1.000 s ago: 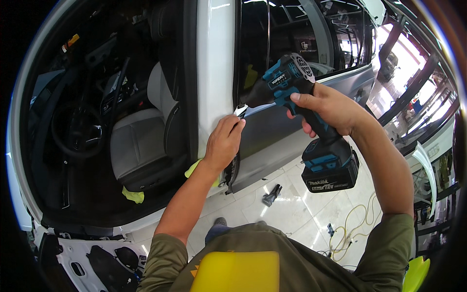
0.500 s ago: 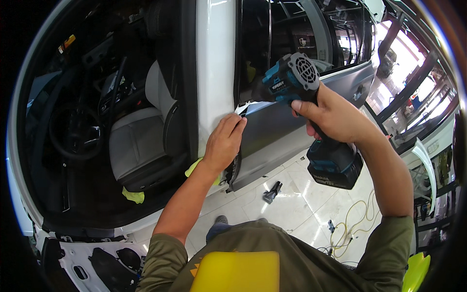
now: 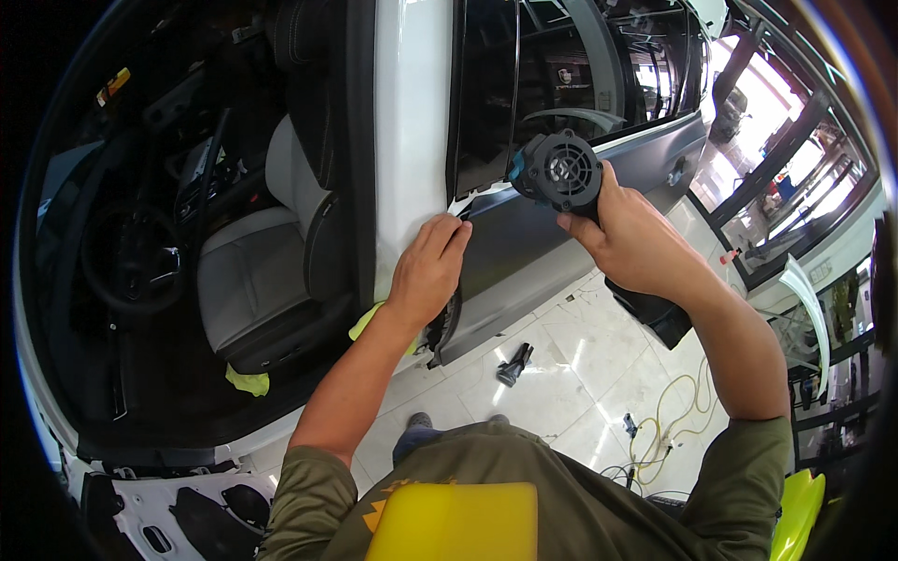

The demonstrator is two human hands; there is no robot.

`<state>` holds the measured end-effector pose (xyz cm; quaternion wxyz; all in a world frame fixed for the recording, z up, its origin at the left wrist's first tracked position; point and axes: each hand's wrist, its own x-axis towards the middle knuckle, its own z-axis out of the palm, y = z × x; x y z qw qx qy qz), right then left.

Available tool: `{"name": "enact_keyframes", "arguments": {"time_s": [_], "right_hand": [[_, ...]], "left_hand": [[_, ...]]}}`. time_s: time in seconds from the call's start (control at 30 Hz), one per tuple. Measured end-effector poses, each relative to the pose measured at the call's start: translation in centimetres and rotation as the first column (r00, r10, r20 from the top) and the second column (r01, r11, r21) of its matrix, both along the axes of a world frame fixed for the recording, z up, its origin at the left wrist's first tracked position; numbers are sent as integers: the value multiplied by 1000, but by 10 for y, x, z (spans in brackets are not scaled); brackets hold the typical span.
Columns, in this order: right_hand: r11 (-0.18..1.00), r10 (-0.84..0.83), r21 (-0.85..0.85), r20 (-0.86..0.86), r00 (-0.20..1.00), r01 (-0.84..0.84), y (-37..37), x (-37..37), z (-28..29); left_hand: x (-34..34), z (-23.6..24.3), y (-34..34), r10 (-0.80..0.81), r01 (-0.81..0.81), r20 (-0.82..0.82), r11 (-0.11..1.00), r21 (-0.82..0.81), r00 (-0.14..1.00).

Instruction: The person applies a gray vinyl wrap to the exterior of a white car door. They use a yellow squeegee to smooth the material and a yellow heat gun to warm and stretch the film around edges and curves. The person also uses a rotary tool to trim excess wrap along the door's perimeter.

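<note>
My right hand (image 3: 636, 238) grips a teal-and-black cordless heat gun (image 3: 564, 173) by its handle. Its round vented back faces up, its battery (image 3: 655, 313) shows below my wrist, and its nozzle is hidden behind the body. The gun is over the upper part of the grey car door (image 3: 524, 271), just below the window. At that door's front edge, beside the white pillar (image 3: 412, 122), my left hand (image 3: 430, 266) has its fingers closed on what looks like the edge of grey film (image 3: 474, 208). A small white patch shows above those fingertips.
Left of the pillar, the open front doorway shows a grey seat (image 3: 253, 271) and steering wheel (image 3: 131, 271). Yellow-green cloths (image 3: 248, 379) lie by the sill. A black tool piece (image 3: 514, 365) and a yellow hose (image 3: 673, 421) lie on the tiled floor.
The heat gun has swung round and slightly down, so its vented back now faces up and its side is hidden. My left hand stays at the door's edge. The whole view has shifted slightly.
</note>
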<state>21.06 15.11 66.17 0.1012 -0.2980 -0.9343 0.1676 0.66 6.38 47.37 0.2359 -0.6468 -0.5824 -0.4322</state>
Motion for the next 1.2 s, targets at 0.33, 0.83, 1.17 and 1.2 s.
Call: {"name": "enact_keyframes", "arguments": {"time_s": [0.33, 0.83, 1.17, 1.2], "right_hand": [[995, 59, -83, -22, 998, -61, -34, -11, 7], [913, 5, -408, -7, 1000, -8, -30, -25, 24], [910, -53, -411, 24, 998, 58, -31, -36, 27], [910, -51, -411, 14, 999, 52, -32, -37, 27]], "left_hand": [[-2, -3, 0, -20, 21, 35, 999, -40, 999], [-10, -18, -3, -101, 95, 151, 994, 44, 983], [-5, -22, 1, -47, 22, 406, 997, 68, 913], [-7, -22, 0, -40, 17, 381, 998, 64, 924]]}}
